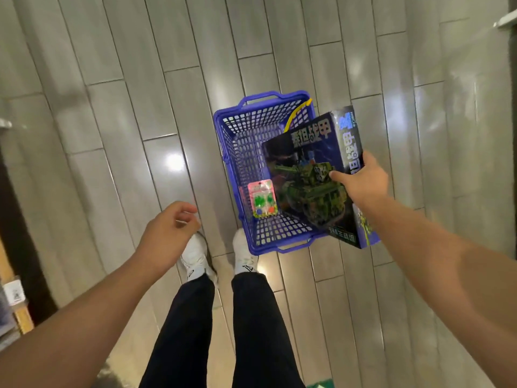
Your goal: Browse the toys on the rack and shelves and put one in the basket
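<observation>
**Tank box over the basket, not yet let go**

My right hand (361, 183) grips the tank toy box (313, 175) by its edge, thumb on the picture face, holding it tilted above the right side of the blue basket (232, 152) on the floor. My left hand (170, 231) hangs loosely curled, holding nothing. A small pink blister pack (263, 198) already lies inside. I judge the choosing done; only lowering and releasing the box remains.

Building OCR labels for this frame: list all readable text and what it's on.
"泰坦战甲": front of the tank toy box, held by the right hand over the blue basket.
"战甲": on the box's side; the rest blurred.
Box bottom-edge print: blurred.
Small pink blister pack in the basket: too small.
</observation>
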